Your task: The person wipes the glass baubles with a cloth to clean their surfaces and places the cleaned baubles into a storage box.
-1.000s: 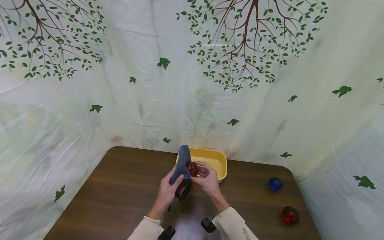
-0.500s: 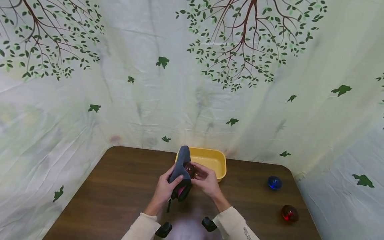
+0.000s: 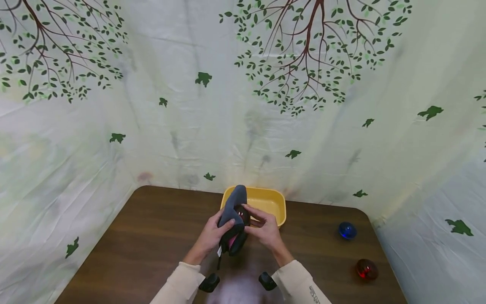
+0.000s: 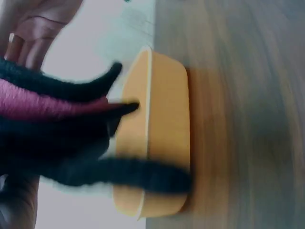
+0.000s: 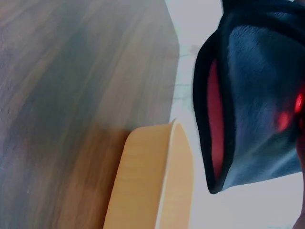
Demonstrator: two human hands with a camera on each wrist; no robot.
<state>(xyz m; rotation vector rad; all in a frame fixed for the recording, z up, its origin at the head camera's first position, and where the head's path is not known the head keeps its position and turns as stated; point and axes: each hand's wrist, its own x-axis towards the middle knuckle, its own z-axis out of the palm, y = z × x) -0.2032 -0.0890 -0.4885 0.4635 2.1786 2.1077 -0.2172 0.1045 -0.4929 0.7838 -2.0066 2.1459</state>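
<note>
In the head view my left hand (image 3: pixel 208 240) grips a grey-blue fabric piece (image 3: pixel 234 204), shaped like a mitt or pouch. Its black-edged opening with pink lining faces down toward me, and a small white tag (image 3: pixel 219 251) hangs there. My right hand (image 3: pixel 266 231) pinches a dark red glossy ball (image 3: pixel 242 214) against the fabric's right side, partly covered by cloth and fingers. Up close in the right wrist view are the fabric (image 5: pixel 257 105) and a red glint at the edge. The left wrist view has the pink lining (image 4: pixel 52 102) between blurred dark edges.
Behind the hands stands a yellow tub (image 3: pixel 271 202) on the brown wooden table (image 3: pixel 152 236). A blue ball (image 3: pixel 347 230) and another red ball (image 3: pixel 367 269) lie at the right. A white cloth backdrop (image 3: pixel 171 139) with printed trees borders the table.
The fabric and both hands have shifted slightly right in the last half second. The red ball sits more covered by the cloth than a second ago. The tag now shows clearly.
</note>
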